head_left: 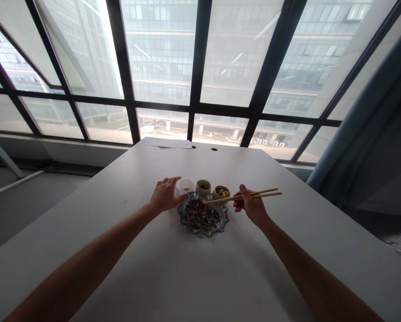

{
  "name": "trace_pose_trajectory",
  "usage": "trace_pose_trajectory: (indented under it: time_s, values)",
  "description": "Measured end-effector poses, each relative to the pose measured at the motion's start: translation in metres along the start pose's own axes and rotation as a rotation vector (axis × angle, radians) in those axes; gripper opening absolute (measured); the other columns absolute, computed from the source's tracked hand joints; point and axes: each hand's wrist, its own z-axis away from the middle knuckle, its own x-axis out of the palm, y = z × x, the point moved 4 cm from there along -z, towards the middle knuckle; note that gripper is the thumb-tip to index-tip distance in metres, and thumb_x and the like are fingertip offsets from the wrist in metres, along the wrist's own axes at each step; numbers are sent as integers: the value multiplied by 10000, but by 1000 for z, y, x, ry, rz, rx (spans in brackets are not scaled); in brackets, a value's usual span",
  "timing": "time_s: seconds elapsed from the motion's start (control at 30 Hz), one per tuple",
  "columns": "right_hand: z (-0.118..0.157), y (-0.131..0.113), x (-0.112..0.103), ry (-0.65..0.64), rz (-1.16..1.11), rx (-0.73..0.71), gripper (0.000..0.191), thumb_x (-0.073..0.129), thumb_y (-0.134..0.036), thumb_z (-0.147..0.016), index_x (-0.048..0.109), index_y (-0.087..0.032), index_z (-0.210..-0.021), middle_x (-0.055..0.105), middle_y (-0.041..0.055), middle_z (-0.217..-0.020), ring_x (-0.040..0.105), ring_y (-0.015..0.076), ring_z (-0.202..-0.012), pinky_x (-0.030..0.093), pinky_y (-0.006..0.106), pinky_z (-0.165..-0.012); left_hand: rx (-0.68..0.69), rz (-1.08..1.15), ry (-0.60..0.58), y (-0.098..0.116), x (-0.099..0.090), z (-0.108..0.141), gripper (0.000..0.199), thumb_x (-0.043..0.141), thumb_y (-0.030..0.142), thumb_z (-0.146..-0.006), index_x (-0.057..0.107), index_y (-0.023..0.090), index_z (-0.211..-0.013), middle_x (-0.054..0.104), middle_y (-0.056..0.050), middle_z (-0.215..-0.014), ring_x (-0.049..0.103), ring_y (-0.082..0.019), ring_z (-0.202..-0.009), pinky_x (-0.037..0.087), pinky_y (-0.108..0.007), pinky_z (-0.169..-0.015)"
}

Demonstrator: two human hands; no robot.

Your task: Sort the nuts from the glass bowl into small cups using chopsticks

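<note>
A scalloped glass bowl (203, 230) full of dark seeds or shells stands on the white table. My right hand (249, 205) holds a pair of wooden chopsticks (270, 192), their tips over the bowl's upper part. At the bowl's upper left is my left hand (166, 195), fingers apart, its thumb reaching to the rim; no object shows in it. Just behind the bowl are a small round cup (203, 186) with dark contents, another cup (221, 192) with pale nut-like pieces, and a clear plastic container (186, 184) with a little something inside.
White sheets of paper (168, 143) lie at the table's far edge, beside two dark round holes. Large black-framed windows rise beyond the table (200, 277). A blue curtain (364, 107) hangs at the right.
</note>
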Motion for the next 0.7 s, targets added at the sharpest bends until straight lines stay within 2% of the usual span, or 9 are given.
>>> trace_pose_trajectory:
  time_s: [0.13,0.23,0.3,0.4,0.47,0.7]
  values:
    - [1,2,2,-19,19,-11,611,686,-748,-695,651,-142,-627,611,35,-432,540,126,-318,473,226,-308,-113,-44,-172,0,24,-35,711,674,560,-778,495,180,-1352,691,-187,-1205,639,-365,-1136,461,-490,-956]
    - [-1,1,1,-19,24,-30,615,672,-755,-704,653,-145,-631,611,37,-433,540,130,-319,477,233,-311,-177,-8,-239,2,30,-47,732,709,540,-744,495,180,-1344,726,-177,-1101,690,-359,-1020,515,-444,-843]
    - [-2,-1,0,-6,21,-46,620,667,-764,-699,651,-149,-624,611,38,-431,538,132,-316,475,237,-309,-122,11,-180,6,27,-49,728,741,462,-732,486,177,-1351,722,-172,-1102,684,-356,-1014,524,-436,-825]
    - [-2,-7,-1,36,1,-88,629,651,-781,-699,646,-157,-618,609,32,-429,535,128,-314,472,238,-313,79,-24,-23,16,17,-45,668,733,306,-756,475,190,-1361,689,-147,-1187,631,-332,-1112,498,-445,-926]
    - [1,-11,0,60,-18,-118,633,632,-791,-709,642,-164,-622,609,25,-436,538,125,-318,474,239,-323,159,-39,23,20,14,-40,638,721,273,-772,478,194,-1356,668,-136,-1229,606,-317,-1144,479,-450,-968]
    - [12,-18,12,119,-2,-209,580,585,-751,-791,633,-187,-660,623,24,-472,561,142,-357,474,263,-365,159,-19,8,22,16,-32,678,737,373,-789,458,177,-1375,675,-151,-1198,624,-323,-1093,480,-472,-946]
